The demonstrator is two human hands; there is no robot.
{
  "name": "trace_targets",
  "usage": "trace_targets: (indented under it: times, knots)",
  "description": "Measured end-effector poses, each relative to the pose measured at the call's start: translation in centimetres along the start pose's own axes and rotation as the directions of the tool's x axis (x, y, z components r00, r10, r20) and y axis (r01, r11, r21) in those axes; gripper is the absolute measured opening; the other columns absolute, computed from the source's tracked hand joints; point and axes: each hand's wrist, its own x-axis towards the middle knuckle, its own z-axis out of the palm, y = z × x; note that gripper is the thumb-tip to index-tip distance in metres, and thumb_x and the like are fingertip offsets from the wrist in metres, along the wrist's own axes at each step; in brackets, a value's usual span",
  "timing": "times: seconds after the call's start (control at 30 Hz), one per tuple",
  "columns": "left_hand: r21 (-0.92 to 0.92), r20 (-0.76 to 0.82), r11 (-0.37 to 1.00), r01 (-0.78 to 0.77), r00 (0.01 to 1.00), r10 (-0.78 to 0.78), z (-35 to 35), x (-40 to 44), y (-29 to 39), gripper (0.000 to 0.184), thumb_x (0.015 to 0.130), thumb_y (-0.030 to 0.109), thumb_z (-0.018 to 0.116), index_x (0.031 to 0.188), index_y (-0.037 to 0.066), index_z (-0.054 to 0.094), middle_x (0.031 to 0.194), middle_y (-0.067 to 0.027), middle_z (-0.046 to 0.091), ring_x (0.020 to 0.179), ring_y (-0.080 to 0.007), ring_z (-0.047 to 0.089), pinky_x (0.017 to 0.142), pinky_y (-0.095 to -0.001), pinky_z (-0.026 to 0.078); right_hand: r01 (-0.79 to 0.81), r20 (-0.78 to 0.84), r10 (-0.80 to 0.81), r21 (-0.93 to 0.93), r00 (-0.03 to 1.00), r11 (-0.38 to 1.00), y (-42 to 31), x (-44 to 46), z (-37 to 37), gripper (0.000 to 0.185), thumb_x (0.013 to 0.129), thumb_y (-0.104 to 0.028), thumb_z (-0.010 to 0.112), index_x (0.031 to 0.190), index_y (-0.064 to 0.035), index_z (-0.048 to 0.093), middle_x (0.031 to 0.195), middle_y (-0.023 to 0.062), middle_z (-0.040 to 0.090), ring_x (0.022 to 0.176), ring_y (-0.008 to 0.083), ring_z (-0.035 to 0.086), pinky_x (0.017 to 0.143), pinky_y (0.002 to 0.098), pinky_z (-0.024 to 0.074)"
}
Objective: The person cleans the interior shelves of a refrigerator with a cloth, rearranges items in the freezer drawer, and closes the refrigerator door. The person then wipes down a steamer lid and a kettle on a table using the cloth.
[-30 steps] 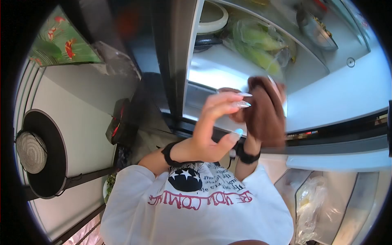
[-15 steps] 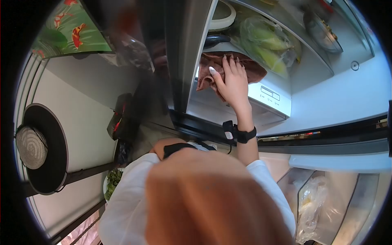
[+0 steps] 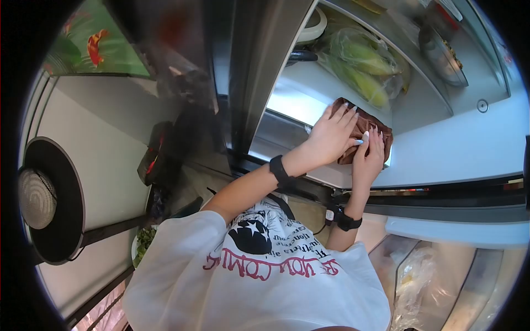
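Both hands are on a folded brown cloth (image 3: 380, 118) at the front right of a lit fridge shelf (image 3: 301, 94). My left hand (image 3: 330, 135) lies over the cloth's left side, its fingers stretched out and slightly spread. Beside it, my right hand (image 3: 369, 159) rests on the cloth's front part with bent fingers, the thumb near the left hand's thumb; whether it grips the cloth is hard to tell. Behind the cloth sits a clear plastic bag of green corn (image 3: 364, 60).
A metal bowl (image 3: 441, 55) stands deeper in the fridge, and a white-rimmed vessel (image 3: 313, 26) is at its left. The open door (image 3: 436, 237) holds bagged items at the lower right. A black-brimmed hat (image 3: 69, 204) hangs at the left.
The cloth has moved from the shelf's left part to the right and is now bunched smaller. My left hand has come up onto it beside my right hand. The head no longer blocks the shirt.
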Motion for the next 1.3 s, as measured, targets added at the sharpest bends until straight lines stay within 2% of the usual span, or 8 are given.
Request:
trace_targets:
  times: [0.13,0.3,0.43,0.57,0.77,0.97,1.17,1.3]
  knots:
    - [0.238,0.043,0.967,0.093,0.993,-0.106,-0.3,-1.0,-0.8,0.056,0.083,0.034,0.053,0.125,-0.002,0.044,0.131,-0.0164,0.044,0.125,-0.0307,0.038,0.102,-0.0525,0.025,0.030,-0.074,-0.022,0.100,0.997,0.995,-2.0,0.7,1.5,0.039,0.094,-0.021,0.032,0.109,0.0016,0.060,0.119,0.0188,0.055,0.113,0.0350,0.050,0.100,0.0433,0.0334]
    - [0.315,0.126,0.911,0.265,0.940,-0.317,-5.4,-2.2,-2.7,0.049,0.083,0.021,0.050,0.126,-0.001,0.043,0.132,-0.0171,0.044,0.123,-0.0301,0.041,0.101,-0.0504,0.028,0.194,0.002,-0.197,0.152,0.980,0.969,-8.4,1.5,4.0,0.042,0.085,-0.029,0.044,0.112,0.0012,0.057,0.119,0.0179,0.055,0.112,0.0348,0.050,0.100,0.0434,0.0340]
    - [0.191,-0.152,0.920,0.341,0.937,-0.315,-8.0,-1.8,-3.4,0.046,0.082,0.010,0.047,0.125,-0.007,0.041,0.128,-0.0199,0.045,0.120,-0.0338,0.043,0.101,-0.0498,0.027,0.239,-0.036,-0.239,0.285,0.970,0.928,-11.6,3.6,5.7,0.043,0.086,-0.030,0.042,0.110,0.0023,0.057,0.118,0.0185,0.055,0.112,0.0354,0.050,0.101,0.0434,0.0330]
    - [0.243,0.070,0.911,0.333,0.931,-0.359,-8.3,-0.9,-3.2,0.043,0.082,0.007,0.045,0.123,-0.009,0.043,0.127,-0.0221,0.046,0.120,-0.0343,0.042,0.102,-0.0475,0.026,0.187,0.081,-0.261,0.498,0.962,0.846,-11.5,4.6,4.7,0.039,0.091,-0.024,0.036,0.108,0.0032,0.058,0.111,0.0198,0.059,0.110,0.0320,0.052,0.099,0.0410,0.0360]
    - [0.381,0.237,0.923,0.050,0.960,-0.149,-4.0,-0.5,-1.0,0.050,0.082,0.015,0.047,0.126,-0.009,0.040,0.133,-0.0236,0.039,0.127,-0.0369,0.034,0.104,-0.0466,0.027,0.042,0.130,-0.079,0.268,0.988,0.963,-6.9,1.5,0.4,0.036,0.090,-0.024,0.040,0.109,-0.0005,0.059,0.115,0.0181,0.057,0.111,0.0287,0.052,0.099,0.0383,0.0367]
    - [-0.148,0.252,0.964,-0.222,0.934,0.254,1.5,1.2,1.1,0.059,0.077,0.022,0.052,0.126,-0.007,0.039,0.134,-0.0266,0.035,0.129,-0.0387,0.029,0.104,-0.0473,0.026,-0.132,0.028,0.129,0.225,0.991,0.965,-0.9,-1.6,-2.5,0.035,0.089,-0.022,0.043,0.112,0.0021,0.057,0.117,0.0208,0.054,0.112,0.0339,0.049,0.099,0.0397,0.0351]
    - [0.183,0.183,0.947,-0.264,0.956,0.231,5.2,2.0,2.0,0.080,0.067,0.031,0.066,0.130,-0.006,0.035,0.133,-0.0239,0.038,0.125,-0.0354,0.036,0.103,-0.0449,0.030,-0.161,0.094,0.146,0.177,0.985,0.971,2.2,1.1,-1.6,0.037,0.092,-0.022,0.041,0.116,0.0031,0.053,0.121,0.0181,0.053,0.115,0.0328,0.048,0.102,0.0402,0.0311]
    - [0.246,0.029,0.960,-0.132,0.991,0.129,5.3,1.3,2.1,0.070,0.067,0.029,0.068,0.127,0.002,0.044,0.131,-0.0179,0.043,0.121,-0.0308,0.042,0.101,-0.0408,0.033,-0.059,0.032,0.059,-0.016,0.998,0.998,3.4,0.8,0.2,0.049,0.095,-0.033,0.026,0.122,-0.0010,0.050,0.127,0.0150,0.049,0.119,0.0321,0.044,0.103,0.0409,0.0268]
